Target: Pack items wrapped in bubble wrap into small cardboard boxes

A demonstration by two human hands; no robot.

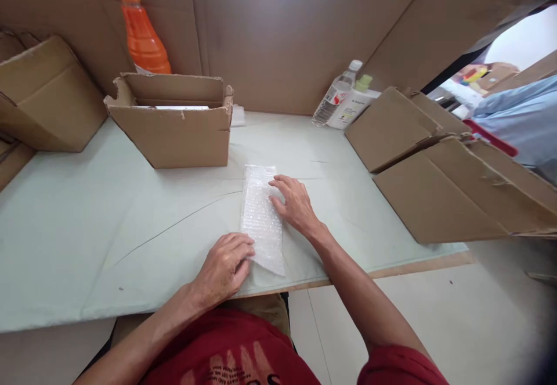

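A narrow strip of bubble wrap (260, 213) lies flat on the pale green table top (87, 228), reaching from the middle to the front edge. My left hand (224, 267) rests on its near left corner, fingers curled down onto it. My right hand (295, 202) lies palm down on its right edge, fingers spread over the wrap. Neither hand grips anything.
An open cardboard box (174, 121) stands behind the wrap, an orange bottle (143, 31) behind it. Another box (43, 97) sits far left. Flattened cardboard (444, 170) lies at right, beside a clear bottle (336, 93) and a white bottle (353, 106). Cardboard walls the back. A person in blue (522, 118) is at far right.
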